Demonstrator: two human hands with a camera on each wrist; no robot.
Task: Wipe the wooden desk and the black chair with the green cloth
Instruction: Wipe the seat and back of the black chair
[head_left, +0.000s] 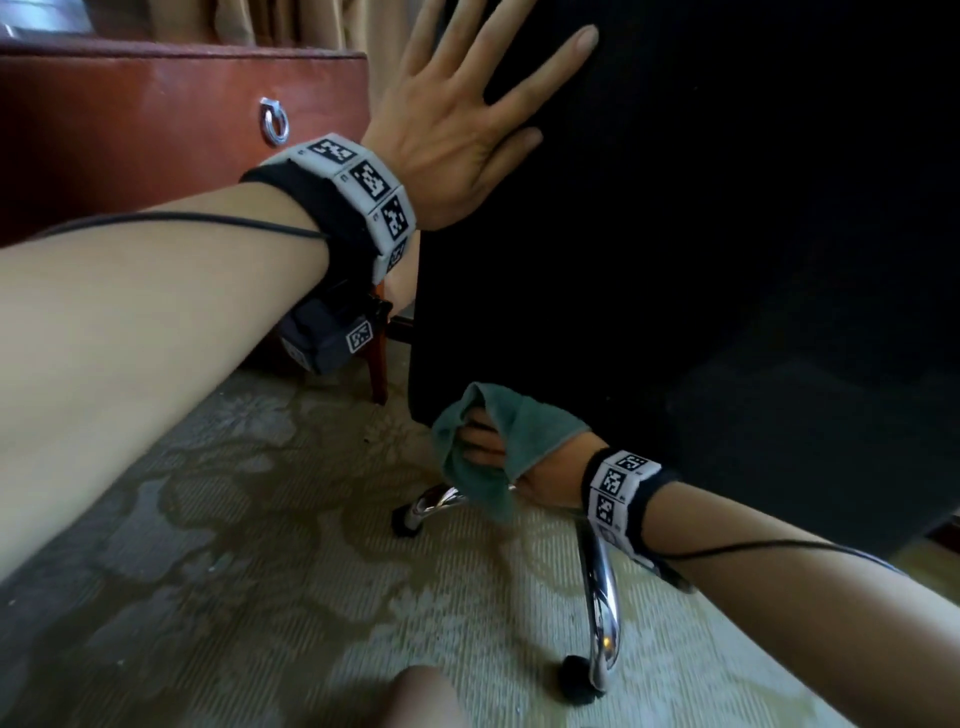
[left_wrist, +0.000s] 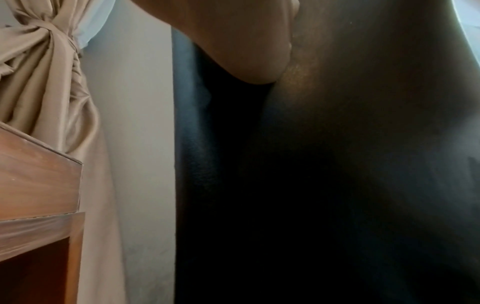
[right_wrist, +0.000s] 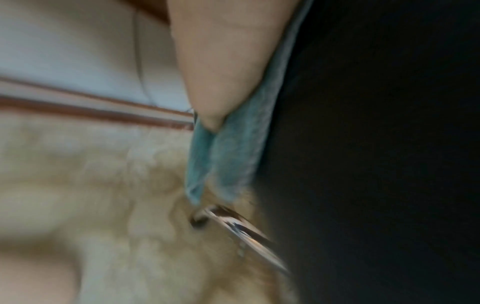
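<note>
The black chair (head_left: 727, 234) fills the right of the head view, its back toward me. My left hand (head_left: 467, 104) lies flat on the upper left of the chair back with fingers spread and straight; the left wrist view shows its palm (left_wrist: 241, 41) against the black leather (left_wrist: 337, 164). My right hand (head_left: 498, 457) holds the green cloth (head_left: 467, 467) against the lower left edge of the chair back, the cloth draped over its fingers. In the right wrist view the cloth (right_wrist: 228, 160) hangs between the hand and the chair (right_wrist: 376, 144). The wooden desk (head_left: 130, 119) stands at the left.
The desk drawer has a metal ring pull (head_left: 274, 122). Chrome chair legs (head_left: 602, 613) with black casters (head_left: 576, 686) spread over the patterned carpet (head_left: 260, 545). A beige curtain (left_wrist: 44, 72) hangs behind the desk by a pale wall. Cables run from both wrist bands.
</note>
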